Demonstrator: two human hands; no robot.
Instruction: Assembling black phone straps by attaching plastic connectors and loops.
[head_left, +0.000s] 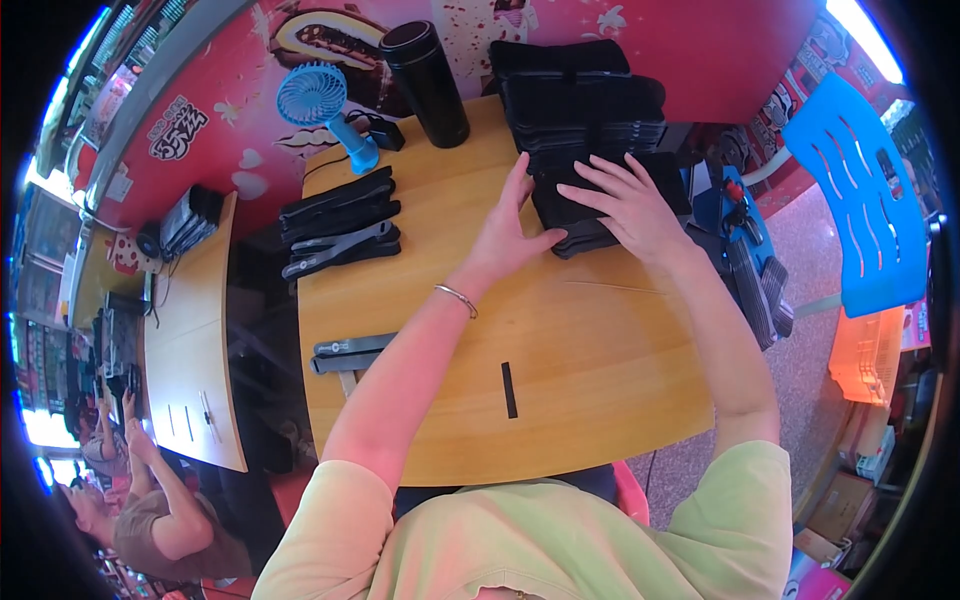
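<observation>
Presently, the left hand (498, 238) is standing at the near-left edge of the black fabric stack (580, 105), thumb and fingers spreading wide. The right hand (642, 215) is reaching over the stack's nearest part, fingers splaying; cannot tell whether they are pressing. The stack is occupying the table's (600, 380) far side, right of a black bottle (428, 85).

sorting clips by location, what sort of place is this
Perhaps a snack shop doubling as a workspace: red wall with food pictures, blue chair, and stacked black pieces on a wooden table.
</observation>
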